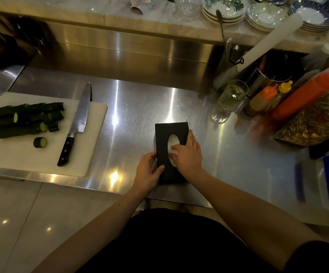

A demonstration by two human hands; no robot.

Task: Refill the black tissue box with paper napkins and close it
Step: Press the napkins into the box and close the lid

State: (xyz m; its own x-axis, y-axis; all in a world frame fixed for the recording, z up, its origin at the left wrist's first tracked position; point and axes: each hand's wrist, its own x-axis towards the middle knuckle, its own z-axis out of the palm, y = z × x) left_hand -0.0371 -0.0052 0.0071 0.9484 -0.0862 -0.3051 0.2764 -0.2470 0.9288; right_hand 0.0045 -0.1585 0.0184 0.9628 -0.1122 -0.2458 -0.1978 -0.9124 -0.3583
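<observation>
The box (171, 133) lies flat near the front edge of the steel counter (132, 107), white napkins (173, 141) showing in its oval slot; it looks light and stiff-walled, likely to slide on the metal, so best gripped by its long sides, the soft napkins pinched only lightly. The left hand (149, 170) clasps its near-left side, and the right hand (189, 154) rests on top, fingers curled at the slot. No writing is readable on it or on the bottles (264, 99) well to the right.

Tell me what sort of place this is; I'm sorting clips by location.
Probably a restaurant or café kitchen prep station: a stainless steel counter, stacked plates on the shelf above, squeeze sauce bottles, and a knife beside cut cucumbers on a cutting board.
</observation>
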